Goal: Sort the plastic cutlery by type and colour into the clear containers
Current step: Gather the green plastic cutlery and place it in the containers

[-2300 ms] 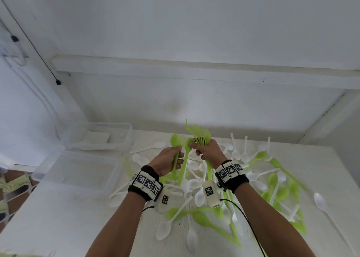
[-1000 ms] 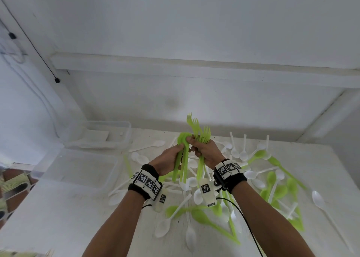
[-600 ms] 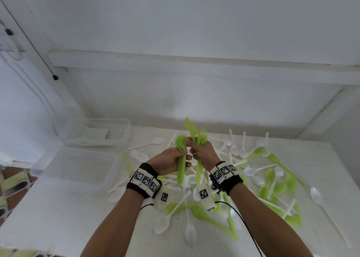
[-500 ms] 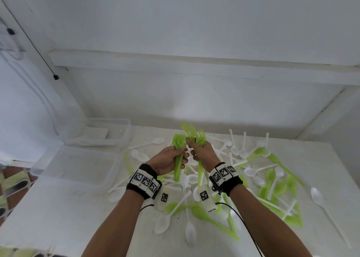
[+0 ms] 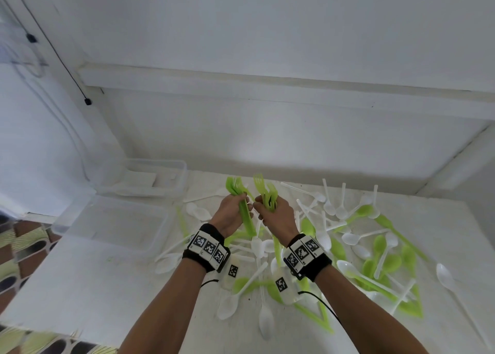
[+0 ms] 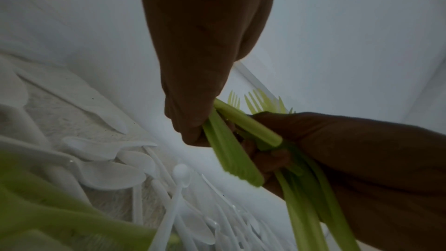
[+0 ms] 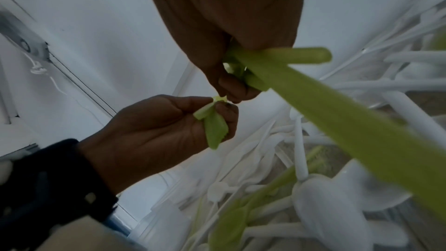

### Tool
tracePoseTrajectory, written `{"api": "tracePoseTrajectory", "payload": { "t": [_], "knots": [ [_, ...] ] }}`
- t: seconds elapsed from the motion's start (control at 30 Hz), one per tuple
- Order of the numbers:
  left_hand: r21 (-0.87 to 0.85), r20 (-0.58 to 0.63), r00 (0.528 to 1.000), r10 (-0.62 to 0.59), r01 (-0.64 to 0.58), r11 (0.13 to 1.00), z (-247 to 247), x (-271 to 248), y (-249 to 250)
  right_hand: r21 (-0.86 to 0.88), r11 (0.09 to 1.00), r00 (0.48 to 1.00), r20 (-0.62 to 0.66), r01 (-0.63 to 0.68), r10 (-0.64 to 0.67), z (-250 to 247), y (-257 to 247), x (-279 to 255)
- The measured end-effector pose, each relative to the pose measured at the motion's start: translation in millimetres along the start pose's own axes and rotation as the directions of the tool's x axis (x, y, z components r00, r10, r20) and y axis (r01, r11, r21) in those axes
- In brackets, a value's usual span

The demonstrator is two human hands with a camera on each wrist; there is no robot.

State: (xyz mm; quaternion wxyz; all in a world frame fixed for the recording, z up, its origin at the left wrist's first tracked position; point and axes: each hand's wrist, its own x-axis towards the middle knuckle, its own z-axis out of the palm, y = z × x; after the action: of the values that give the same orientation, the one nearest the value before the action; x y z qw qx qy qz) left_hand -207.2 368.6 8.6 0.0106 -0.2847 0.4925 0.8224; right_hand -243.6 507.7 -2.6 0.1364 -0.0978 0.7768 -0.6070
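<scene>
While each hand [image 5: 232,212] [image 5: 278,214] grips green forks [image 5: 265,192], the near container [image 5: 112,222] holds nothing; the far container's [image 5: 150,176] contents are unclear.

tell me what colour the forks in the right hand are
Bright lime green. The forks held in the right hand show best in the head view.

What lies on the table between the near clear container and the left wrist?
Head view: bare white table only, between the near container and the wrist; the spoon pile starts beyond it.
</scene>
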Motion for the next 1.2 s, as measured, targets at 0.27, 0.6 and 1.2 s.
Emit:
{"api": "tracePoseTrajectory", "payload": {
  "t": [0.27, 0.6, 1.2],
  "knots": [
    [0.08, -0.005, 1.0, 0.022, -0.022, 0.997, 8.1, -1.7, -5.0, 0.047, 0.999, 0.998, -0.067, 0.001, 0.002, 7.7, 7.7, -10.5],
    [-0.008, 0.065, 0.998, 0.017, -0.017, 1.0, -0.2, -1.6, -2.0, 0.169, 0.984, 0.998, -0.02, -0.057, 0.061, 4.6, 4.1, -14.2],
    [0.039, 0.095, 0.994, 0.06, -0.064, 0.997, -8.1, -6.1, -4.6, 0.178, 0.959, 0.96, 0.215, -0.219, 0.179, -8.3, -14.6, -8.7]
  ]
}}
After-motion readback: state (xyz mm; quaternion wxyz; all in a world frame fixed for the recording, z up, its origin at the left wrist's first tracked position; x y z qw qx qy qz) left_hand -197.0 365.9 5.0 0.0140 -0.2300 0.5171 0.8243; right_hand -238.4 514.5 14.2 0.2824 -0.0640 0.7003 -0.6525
